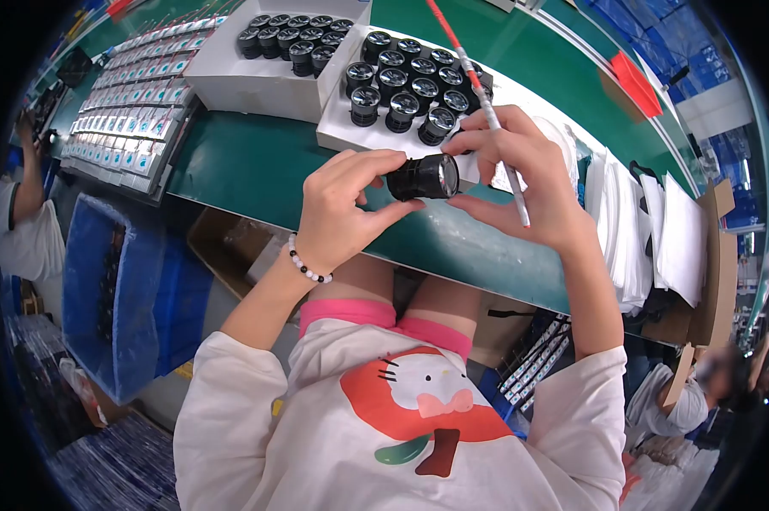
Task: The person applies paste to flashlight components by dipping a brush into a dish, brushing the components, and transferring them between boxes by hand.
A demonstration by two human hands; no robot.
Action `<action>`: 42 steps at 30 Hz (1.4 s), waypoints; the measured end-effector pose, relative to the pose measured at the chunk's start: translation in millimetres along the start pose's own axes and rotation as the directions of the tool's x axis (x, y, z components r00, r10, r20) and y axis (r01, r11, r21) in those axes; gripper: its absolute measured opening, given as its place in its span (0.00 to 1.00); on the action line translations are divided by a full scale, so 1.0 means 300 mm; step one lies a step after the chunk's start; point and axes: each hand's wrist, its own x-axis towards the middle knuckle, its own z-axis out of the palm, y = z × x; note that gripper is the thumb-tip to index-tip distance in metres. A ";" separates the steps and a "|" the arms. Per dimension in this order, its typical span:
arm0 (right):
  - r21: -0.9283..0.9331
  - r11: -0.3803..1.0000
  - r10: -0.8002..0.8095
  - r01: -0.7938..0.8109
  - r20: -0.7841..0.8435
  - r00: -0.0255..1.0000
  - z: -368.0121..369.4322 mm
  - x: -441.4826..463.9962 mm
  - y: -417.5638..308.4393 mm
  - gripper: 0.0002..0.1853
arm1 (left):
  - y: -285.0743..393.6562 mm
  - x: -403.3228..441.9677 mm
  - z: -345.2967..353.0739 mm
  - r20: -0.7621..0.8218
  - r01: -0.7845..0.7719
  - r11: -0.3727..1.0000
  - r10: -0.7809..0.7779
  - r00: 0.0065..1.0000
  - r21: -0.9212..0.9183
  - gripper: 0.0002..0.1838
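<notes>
A black cylindrical lens [422, 178] is held above the green bench, lying sideways with its glass end toward the right. My left hand [342, 203] grips its left end between thumb and fingers. Around the glass end, the thumb and fingers of my right hand [533, 180] are spread, with a small gap to the lens. A long thin stick [485, 94], red at the top and whitish below, is tucked between the fingers of that right hand. Just beyond, several similar lenses [403, 111] stand upright in a white tray [338, 136].
Another white box [252, 95] with more lenses stands behind to the left. Farther left are rows of small white parts [129, 128] with wires. White sheets [623, 230] stand at the right. A blue bin [116, 298] is below left. Other people are at both sides.
</notes>
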 end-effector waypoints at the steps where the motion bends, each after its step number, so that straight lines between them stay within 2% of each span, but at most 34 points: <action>1: 0.007 1.000 0.023 -0.023 0.020 1.000 0.002 0.013 -0.001 0.15 | -0.004 -0.001 -0.002 -0.005 0.031 1.000 -0.031 1.000 -0.001 0.23; 4: 0.006 1.000 0.022 -0.022 0.101 0.995 0.008 0.063 -0.001 0.15 | -0.039 -0.007 -0.003 -0.024 0.081 0.997 -0.081 0.996 -0.008 0.25; 7: -0.007 1.000 -0.015 0.016 0.104 0.994 0.017 0.105 0.016 0.15 | -0.063 -0.013 -0.015 -0.099 0.146 0.987 -0.152 0.983 -0.062 0.30; 10: -0.130 0.989 -0.060 0.065 0.041 0.997 0.021 0.148 0.062 0.15 | -0.106 -0.051 -0.038 -0.176 0.191 0.980 -0.197 0.964 -0.050 0.33; 11: -0.159 0.987 -0.033 0.035 0.017 0.999 0.026 0.157 0.068 0.15 | -0.126 -0.070 -0.048 -0.199 0.199 0.980 -0.201 0.959 -0.030 0.34; 13: -0.219 0.975 0.017 -0.024 -0.037 0.999 0.045 0.175 0.085 0.16 | -0.146 -0.103 -0.065 -0.206 0.243 0.970 -0.241 0.948 -0.016 0.31; 14: -0.204 0.977 -0.086 0.058 -0.134 0.987 0.074 0.177 0.110 0.15 | -0.157 -0.120 -0.070 -0.193 0.266 0.964 -0.265 0.945 -0.022 0.30; 17: -0.245 0.969 -0.061 0.017 -0.174 0.983 0.138 0.187 0.117 0.15 | -0.178 -0.150 -0.074 -0.195 0.308 0.951 -0.309 0.931 -0.034 0.26; 24: -0.277 0.959 -0.065 0.054 -0.027 0.998 0.213 0.231 0.119 0.13 | -0.209 -0.178 -0.059 -0.227 0.343 0.934 -0.358 0.906 -0.102 0.20; 31: -0.355 0.933 -0.083 0.065 -0.036 0.996 0.279 0.234 0.132 0.12 | -0.220 -0.185 -0.062 -0.234 0.348 0.933 -0.361 0.903 -0.094 0.18; 42: -0.328 0.941 -0.093 0.078 -0.030 0.995 0.322 0.241 0.154 0.12 | -0.215 -0.178 -0.062 -0.270 0.357 0.925 -0.379 0.885 -0.127 0.19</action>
